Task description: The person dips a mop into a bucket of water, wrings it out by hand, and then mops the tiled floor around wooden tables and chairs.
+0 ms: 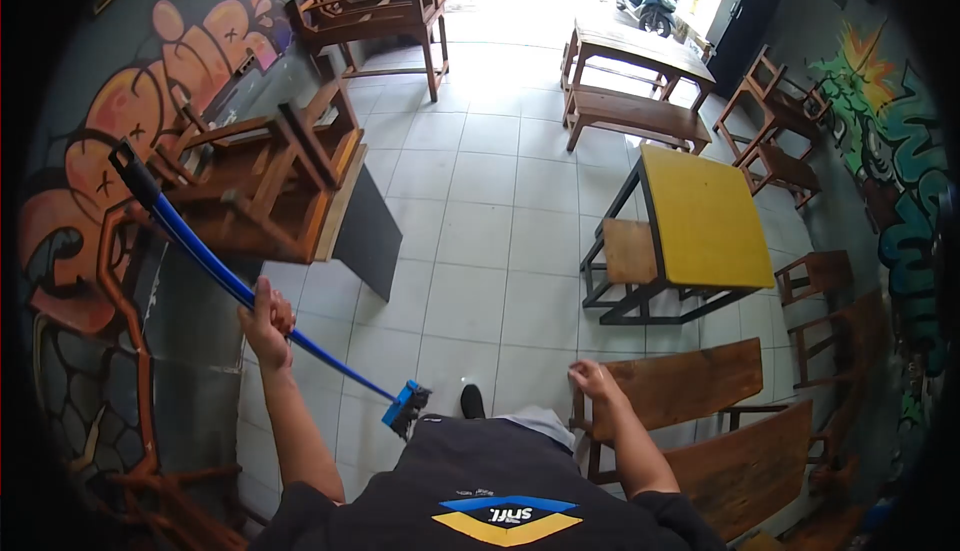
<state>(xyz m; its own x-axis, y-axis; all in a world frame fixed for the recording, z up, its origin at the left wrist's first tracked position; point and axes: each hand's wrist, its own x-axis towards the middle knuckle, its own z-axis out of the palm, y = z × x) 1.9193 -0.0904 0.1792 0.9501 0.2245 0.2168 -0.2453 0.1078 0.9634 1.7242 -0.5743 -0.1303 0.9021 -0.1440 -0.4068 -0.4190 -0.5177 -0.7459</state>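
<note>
My left hand (268, 323) is closed round the blue handle of a broom (205, 251), partway along it. The handle slants from its black grip end at upper left down to the blue head with dark bristles (405, 409), close to the floor just ahead of my body. My right hand (594, 379) has its fingers curled and overlaps the left end of a wooden bench (685, 383); I cannot tell whether it grips anything. A second long wooden seat (750, 471) lies nearer to me on the right.
A yellow-topped table (705, 216) with a small stool (628, 251) stands ahead right. Upturned wooden furniture is stacked on a table (270, 201) at left, with another stack (375, 16) behind. A wooden table (640, 49) and bench (635, 114) stand near the bright doorway. Tiled floor (470, 231) runs between.
</note>
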